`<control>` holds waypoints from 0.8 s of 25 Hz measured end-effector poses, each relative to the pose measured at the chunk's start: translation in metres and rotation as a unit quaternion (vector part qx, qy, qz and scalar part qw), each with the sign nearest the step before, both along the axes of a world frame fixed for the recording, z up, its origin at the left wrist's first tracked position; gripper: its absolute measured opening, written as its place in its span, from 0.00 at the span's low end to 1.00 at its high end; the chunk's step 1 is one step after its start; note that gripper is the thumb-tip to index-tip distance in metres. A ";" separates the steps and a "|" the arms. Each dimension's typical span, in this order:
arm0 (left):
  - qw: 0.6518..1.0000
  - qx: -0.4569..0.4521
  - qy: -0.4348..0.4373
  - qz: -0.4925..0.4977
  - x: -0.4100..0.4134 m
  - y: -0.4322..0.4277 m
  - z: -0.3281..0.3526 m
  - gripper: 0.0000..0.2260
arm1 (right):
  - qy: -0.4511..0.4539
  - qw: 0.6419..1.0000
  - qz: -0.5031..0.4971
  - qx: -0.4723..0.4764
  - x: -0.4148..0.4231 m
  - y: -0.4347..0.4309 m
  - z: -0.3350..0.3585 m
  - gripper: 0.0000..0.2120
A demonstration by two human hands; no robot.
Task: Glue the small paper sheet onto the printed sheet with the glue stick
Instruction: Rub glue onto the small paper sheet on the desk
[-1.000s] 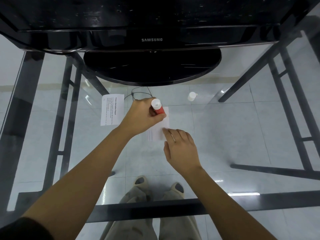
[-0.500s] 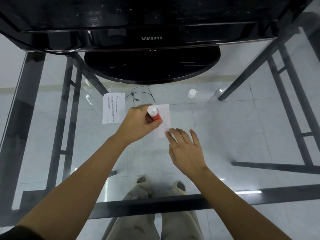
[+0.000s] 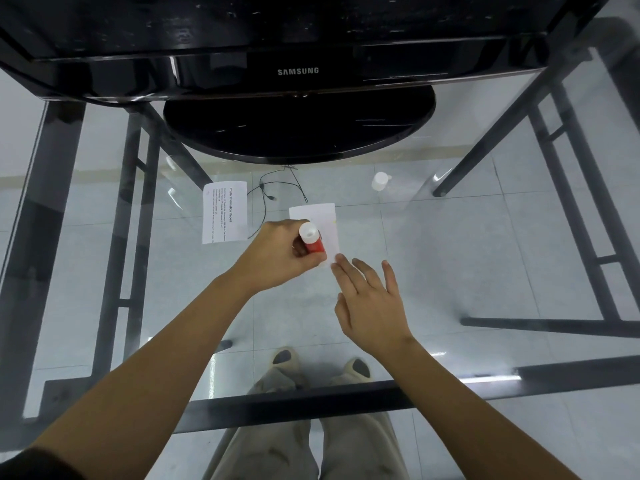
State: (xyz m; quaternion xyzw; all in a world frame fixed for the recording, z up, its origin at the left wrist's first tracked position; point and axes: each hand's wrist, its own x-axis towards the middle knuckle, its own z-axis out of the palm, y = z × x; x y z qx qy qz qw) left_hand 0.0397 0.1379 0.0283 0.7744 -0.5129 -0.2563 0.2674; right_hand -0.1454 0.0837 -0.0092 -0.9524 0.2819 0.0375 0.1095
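My left hand [image 3: 280, 252] grips a red glue stick [image 3: 313, 243] with a white end, its lower end down on the near part of the small blank paper sheet [image 3: 320, 220]. That sheet lies flat on the glass table. My right hand [image 3: 372, 299] is beside it with straight fingers, the fingertips touching the sheet's near right corner. The printed sheet [image 3: 224, 212] lies flat to the left, apart from both hands.
A white cap [image 3: 380, 181] stands on the glass at the back right. A black monitor with its round base [image 3: 298, 133] fills the far side. A thin black cable [image 3: 266, 195] runs between the sheets. The glass table [image 3: 485, 258] has a dark frame bar [image 3: 311, 403] along its near edge.
My left hand has drawn the glue stick toward me down the small sheet. My right hand has slid back and spread its fingers at the sheet's near corner.
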 end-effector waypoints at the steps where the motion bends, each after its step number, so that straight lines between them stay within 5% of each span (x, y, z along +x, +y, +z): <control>1: 1.000 0.001 -0.003 0.008 0.002 -0.002 0.000 0.09 | 0.004 1.000 0.000 0.003 -0.001 -0.001 0.000 0.23; 12: 0.998 -0.023 -0.033 0.042 0.007 -0.016 0.002 0.09 | 0.013 1.000 0.000 0.017 -0.002 -0.001 0.003 0.23; 16: 1.000 -0.006 -0.017 -0.019 -0.001 -0.018 0.002 0.09 | 0.008 1.000 -0.001 0.026 -0.002 0.000 0.001 0.23; 20: 0.998 -0.016 -0.041 0.039 0.008 -0.030 0.004 0.11 | 0.000 0.999 0.002 0.038 -0.003 -0.001 -0.002 0.23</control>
